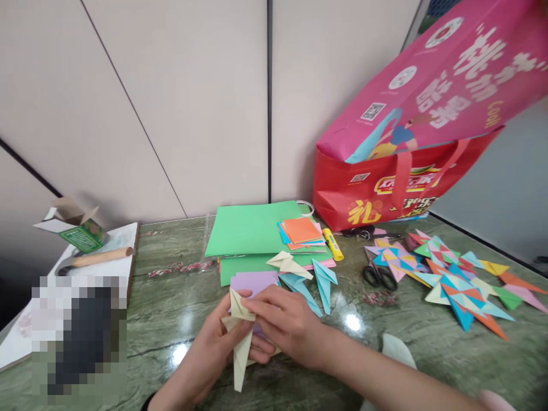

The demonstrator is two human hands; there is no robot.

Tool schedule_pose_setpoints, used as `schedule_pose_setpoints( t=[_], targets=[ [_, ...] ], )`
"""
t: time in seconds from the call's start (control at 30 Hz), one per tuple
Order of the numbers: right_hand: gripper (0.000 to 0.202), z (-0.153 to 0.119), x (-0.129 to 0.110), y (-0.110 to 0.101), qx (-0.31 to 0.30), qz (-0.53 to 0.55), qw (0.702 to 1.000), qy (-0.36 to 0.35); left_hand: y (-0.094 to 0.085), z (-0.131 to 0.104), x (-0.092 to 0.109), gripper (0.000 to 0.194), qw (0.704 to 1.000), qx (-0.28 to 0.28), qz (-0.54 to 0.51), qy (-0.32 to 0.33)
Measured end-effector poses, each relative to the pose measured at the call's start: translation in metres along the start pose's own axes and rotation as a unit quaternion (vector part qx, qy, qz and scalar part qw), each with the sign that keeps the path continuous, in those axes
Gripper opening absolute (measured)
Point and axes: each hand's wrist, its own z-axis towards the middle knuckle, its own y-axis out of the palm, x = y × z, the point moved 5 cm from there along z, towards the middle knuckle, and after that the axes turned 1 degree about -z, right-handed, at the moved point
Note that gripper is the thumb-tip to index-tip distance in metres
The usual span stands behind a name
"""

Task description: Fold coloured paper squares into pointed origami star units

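Note:
My left hand (214, 342) is closed around a pale yellow folded paper piece (242, 354), whose long pointed end hangs down below the thumb. The fingers of my right hand (291, 322) pinch the same piece near its upper folds. Just behind my hands lies a stack of purple paper squares (254, 281). A cream folded piece (289, 264) and two light blue folded pieces, one of them a pointed shape (325, 285), rest beyond my right hand. Part of the held piece is hidden by my fingers.
Green paper sheets (252, 228) lie at the back with small orange squares (303, 231) on top. A yellow glue stick (333, 245), black scissors (380, 277) and colourful paper stars (464, 291) are to the right. A red bag (342, 194) stands behind; a white board (122, 242) is left.

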Motion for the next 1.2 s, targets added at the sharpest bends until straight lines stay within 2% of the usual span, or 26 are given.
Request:
schedule_pose_setpoints(
  t=[0.1,0.17,0.23,0.33,0.43,0.5,0.57,0.63,0.7,0.87,1.03,1.2],
  targets=[
    [0.017,0.004,0.007,-0.001,-0.007,0.092,0.991,0.093,-0.001,-0.001,0.002,0.043,1.0,0.001,0.013,0.004],
    [0.015,0.004,0.018,0.0,0.004,0.179,0.963,0.2,-0.001,-0.001,0.005,0.037,0.999,-0.002,0.034,0.013],
    [0.024,0.0,0.029,0.005,0.013,0.273,0.909,0.314,-0.002,0.0,0.007,0.039,0.999,0.0,0.051,0.016],
    [0.026,-0.008,0.037,0.02,-0.002,0.417,0.798,0.435,-0.001,0.0,0.005,0.056,0.998,0.004,0.066,0.001],
    [0.033,-0.016,0.037,0.032,-0.004,0.508,0.707,0.492,0.0,0.0,0.0,0.065,0.995,-0.008,0.094,-0.021],
    [0.036,-0.02,0.036,0.037,-0.002,0.538,0.666,0.518,-0.002,0.002,-0.003,0.062,0.993,-0.005,0.112,-0.026],
    [0.039,-0.023,0.036,0.04,0.003,0.554,0.635,0.539,-0.007,0.006,-0.003,0.058,0.991,0.029,0.131,-0.012],
    [0.039,-0.025,0.037,0.04,0.005,0.56,0.615,0.555,-0.014,0.009,0.0,0.052,0.986,0.081,0.144,0.022],
    [0.037,-0.027,0.038,0.04,0.0,0.562,0.603,0.566,-0.016,0.01,0.004,0.043,0.982,0.11,0.143,0.051],
    [0.034,-0.028,0.037,0.041,-0.021,0.578,0.577,0.576,-0.01,0.007,0.01,0.023,0.984,0.092,0.141,0.062],
    [0.034,-0.029,0.036,0.042,-0.043,0.587,0.566,0.577,-0.011,0.006,0.01,0.021,0.986,0.112,0.118,0.044],
    [0.032,-0.032,0.038,0.043,-0.036,0.588,0.552,0.59,-0.012,0.006,0.009,0.025,0.986,0.112,0.121,0.036]
  ],
)
